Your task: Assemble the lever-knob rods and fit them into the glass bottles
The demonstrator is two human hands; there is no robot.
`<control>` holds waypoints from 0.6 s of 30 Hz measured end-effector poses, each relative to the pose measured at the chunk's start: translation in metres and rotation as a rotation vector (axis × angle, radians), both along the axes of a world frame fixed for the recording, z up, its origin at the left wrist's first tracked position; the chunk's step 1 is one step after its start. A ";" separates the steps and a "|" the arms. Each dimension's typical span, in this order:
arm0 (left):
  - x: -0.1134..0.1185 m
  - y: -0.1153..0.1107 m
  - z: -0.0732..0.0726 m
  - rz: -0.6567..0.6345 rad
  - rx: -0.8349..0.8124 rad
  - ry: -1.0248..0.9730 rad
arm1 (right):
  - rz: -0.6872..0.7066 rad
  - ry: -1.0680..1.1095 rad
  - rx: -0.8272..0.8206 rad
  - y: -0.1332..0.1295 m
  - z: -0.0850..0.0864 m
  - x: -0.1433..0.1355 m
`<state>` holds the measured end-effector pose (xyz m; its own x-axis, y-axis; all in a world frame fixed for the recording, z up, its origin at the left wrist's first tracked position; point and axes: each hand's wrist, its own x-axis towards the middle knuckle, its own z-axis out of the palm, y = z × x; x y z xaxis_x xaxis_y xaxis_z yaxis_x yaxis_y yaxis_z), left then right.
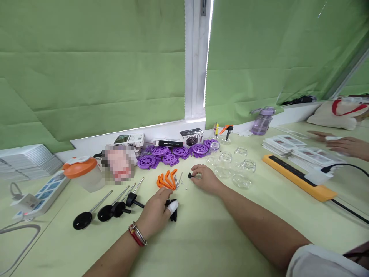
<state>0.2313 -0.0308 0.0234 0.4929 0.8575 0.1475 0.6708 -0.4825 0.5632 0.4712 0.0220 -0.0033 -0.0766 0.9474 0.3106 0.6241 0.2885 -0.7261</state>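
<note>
My left hand, its thumb wrapped in white, is curled over several black plastic pieces; one shows between thumb and fingers. My right hand is closed at the fingertips around a small black part, with what looks like a small spring by the fingers. Between the hands lie several orange curved handles, metal pins and tiny screws. Left of my left hand rest black round plungers with metal rods.
Purple slotted discs and small boxes line the back. Clear glass jars stand beyond my right forearm. An orange-lidded cup, power strips and a purple bottle are around. Another person's hands are near stacked cards.
</note>
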 end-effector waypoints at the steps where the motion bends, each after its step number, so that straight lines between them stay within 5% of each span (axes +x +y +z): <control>1: 0.002 -0.001 -0.001 0.015 -0.037 -0.074 | 0.020 0.051 0.012 -0.005 0.004 -0.004; 9: 0.020 -0.010 0.000 0.041 -0.546 -0.508 | 0.153 0.116 -0.112 -0.064 0.028 -0.050; 18: 0.017 -0.009 -0.007 -0.015 -0.567 -0.391 | 0.307 0.251 -0.317 -0.066 0.010 -0.055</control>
<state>0.2485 -0.0400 0.0164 0.5069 0.8484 -0.1524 0.3628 -0.0495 0.9306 0.4164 -0.0445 0.0064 -0.3261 0.9437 0.0558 0.3406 0.1723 -0.9243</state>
